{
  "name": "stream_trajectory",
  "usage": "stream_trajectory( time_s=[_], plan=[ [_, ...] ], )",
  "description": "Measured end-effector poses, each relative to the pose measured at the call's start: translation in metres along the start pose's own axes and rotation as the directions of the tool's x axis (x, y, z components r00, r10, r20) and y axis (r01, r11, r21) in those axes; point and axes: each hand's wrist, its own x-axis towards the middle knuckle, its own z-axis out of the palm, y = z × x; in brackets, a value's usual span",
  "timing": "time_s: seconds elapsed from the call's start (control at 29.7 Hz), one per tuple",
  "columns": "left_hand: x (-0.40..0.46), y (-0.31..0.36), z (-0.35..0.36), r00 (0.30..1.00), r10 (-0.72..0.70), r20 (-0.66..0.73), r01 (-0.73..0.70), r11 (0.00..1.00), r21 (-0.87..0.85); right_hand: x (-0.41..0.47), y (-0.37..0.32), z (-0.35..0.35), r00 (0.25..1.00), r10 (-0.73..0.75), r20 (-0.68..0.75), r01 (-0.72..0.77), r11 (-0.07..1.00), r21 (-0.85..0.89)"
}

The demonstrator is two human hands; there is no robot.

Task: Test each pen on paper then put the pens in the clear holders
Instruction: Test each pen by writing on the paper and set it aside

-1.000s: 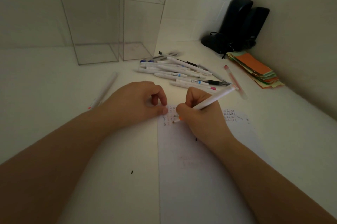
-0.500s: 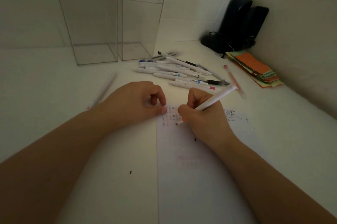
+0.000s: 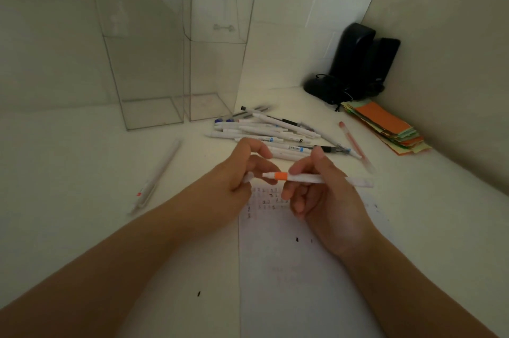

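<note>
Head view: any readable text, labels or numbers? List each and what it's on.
None can be read.
Paper: small handwritten test marks near its top edge, too small and blurred.
Pile of pens: printed barrel labels, some with blue patches, too small.
Pen in the right hand: orange band only, no text visible.

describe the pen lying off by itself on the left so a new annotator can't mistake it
Start at the two tall clear plastic holders at the back of the white table. In front of the left one, left of the left hand, a lone white pen with a red mark lies diagonally, apart from the pile of white pens on the right.
</note>
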Motion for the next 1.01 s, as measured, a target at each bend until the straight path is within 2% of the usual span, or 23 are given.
stream_trajectory(
  time_s=[0.13,0.34,0.44,0.54,0.64,0.71,0.88,0.94,1.01],
  plan=[
    [0.000,-0.003,-0.001,0.998,0.012,0.054,-0.014,0.999,0.037,0.001,0.000,0.000,0.999,0.020,-0.030,-0.020,0.999,-0.025],
    [-0.003,0.004,-0.003,0.994,0.042,0.097,-0.053,0.992,0.111,0.001,0.003,0.003,0.999,-0.002,-0.054,-0.008,0.984,-0.177],
    [-0.005,0.008,0.000,0.994,0.070,0.082,-0.081,0.987,0.141,0.001,0.005,0.002,0.995,-0.017,-0.100,-0.010,0.965,-0.262],
    [-0.004,0.006,0.002,0.997,0.082,-0.004,-0.080,0.978,0.194,0.001,0.003,-0.002,0.992,-0.020,-0.121,-0.008,0.974,-0.228],
    [-0.001,0.003,-0.006,0.976,0.157,-0.151,-0.070,0.883,0.464,0.001,0.000,-0.005,0.997,-0.026,-0.079,0.015,0.991,-0.134],
    [-0.001,0.001,-0.008,0.970,0.195,-0.143,-0.084,0.825,0.559,0.002,0.001,-0.005,0.999,-0.032,-0.039,0.027,0.992,-0.126],
    [-0.002,0.010,0.001,0.959,0.270,-0.085,-0.193,0.843,0.502,0.001,0.003,-0.006,0.996,-0.070,-0.059,0.064,0.994,-0.090],
    [-0.002,0.014,0.005,0.966,0.238,-0.096,-0.177,0.890,0.420,0.000,0.001,-0.008,0.994,-0.073,-0.079,0.068,0.995,-0.068],
    [-0.004,0.017,0.008,0.986,0.143,-0.083,-0.114,0.953,0.280,0.001,0.003,-0.010,0.995,-0.062,-0.075,0.056,0.995,-0.080]
  ],
)
